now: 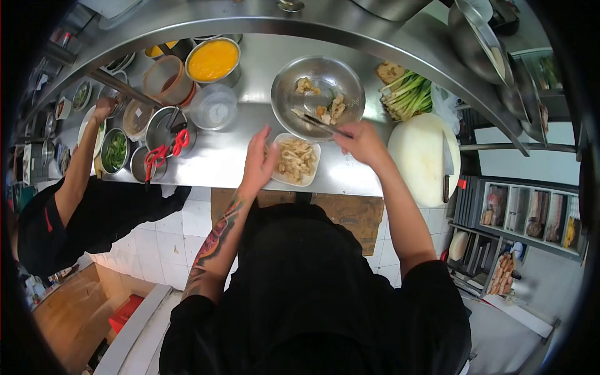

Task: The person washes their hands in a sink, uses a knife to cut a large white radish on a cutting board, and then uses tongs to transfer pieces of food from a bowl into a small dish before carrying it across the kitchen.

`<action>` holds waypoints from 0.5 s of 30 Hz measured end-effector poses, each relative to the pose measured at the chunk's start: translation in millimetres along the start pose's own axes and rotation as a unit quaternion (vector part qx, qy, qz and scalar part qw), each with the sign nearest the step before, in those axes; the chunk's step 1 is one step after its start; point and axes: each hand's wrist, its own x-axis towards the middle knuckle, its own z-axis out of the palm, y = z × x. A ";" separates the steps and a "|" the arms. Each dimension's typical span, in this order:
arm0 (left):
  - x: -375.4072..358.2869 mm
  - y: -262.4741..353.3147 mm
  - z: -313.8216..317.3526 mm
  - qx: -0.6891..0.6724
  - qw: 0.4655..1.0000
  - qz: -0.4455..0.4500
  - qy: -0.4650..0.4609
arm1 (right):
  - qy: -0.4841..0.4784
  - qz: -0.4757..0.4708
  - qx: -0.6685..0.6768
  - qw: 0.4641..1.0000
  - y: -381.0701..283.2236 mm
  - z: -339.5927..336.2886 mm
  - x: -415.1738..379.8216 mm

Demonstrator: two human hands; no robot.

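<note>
A stainless steel counter (219, 159) runs across a working kitchen, crowded with containers, above a white tiled floor. Taking the white square plate (310, 178) of pale fried pieces as the landmark: it sits at the counter's near edge, directly in front of the person. The left hand (259, 161) rests at the plate's left rim, fingers loosely spread and open, touching the edge rather than gripping anything. The right hand (361, 142) is just to the plate's right and slightly beyond it, fingers closed around dark chopsticks (324, 125) whose tips reach into the metal bowl (318, 94) standing just behind the plate. A few fried pieces lie in that bowl; whether the chopstick tips pinch one is hard to tell at this size. Right of the plate lies a round white cutting board (419, 159) with a cleaver (447, 165) on it, and green onions (409, 94) beyond. Left of the plate stand red scissors (165, 153) in a pot and a container of orange liquid (212, 60). Far left, a co-worker's hand (105, 107) reaches to the counter.
</note>
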 end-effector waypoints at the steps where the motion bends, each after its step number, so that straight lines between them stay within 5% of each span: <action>1: 10.2 -0.3 -1.6 -0.086 0.994 -0.065 0.015 | -0.004 -0.012 0.069 0.998 -2.2 0.2 -16.7; 3: 14.1 -0.9 -2.0 -0.169 0.977 -0.126 0.024 | -0.004 -0.020 0.141 0.990 -1.1 8.9 -38.6; 5: 8.0 -12.0 4.3 -0.387 0.871 -0.282 0.111 | -0.048 -0.054 0.049 0.996 2.8 25.3 -43.0; 6: -7.2 -33.8 15.3 -0.426 0.856 -0.278 0.095 | -0.020 -0.077 0.007 0.997 5.4 29.6 -40.8; 9: -39.2 -27.1 28.1 -0.322 0.922 -0.209 0.056 | 0.045 -0.004 0.142 0.989 11.0 13.4 -37.2; 10: -43.1 -11.1 28.5 -0.331 0.921 -0.205 0.030 | 0.109 -0.079 -0.009 0.991 16.5 -0.5 -29.0; 11: -42.8 -6.9 26.9 -0.332 0.920 -0.207 0.028 | 0.109 -0.076 -0.009 0.991 18.3 -4.6 -17.7; 13: -42.3 -2.3 23.3 -0.043 0.998 -0.033 -0.026 | 0.127 -0.098 -0.269 0.950 21.3 -8.9 1.1; 15: -33.5 3.8 10.4 -0.037 0.998 -0.021 -0.051 | 0.100 -0.056 -0.284 0.952 14.9 2.2 21.0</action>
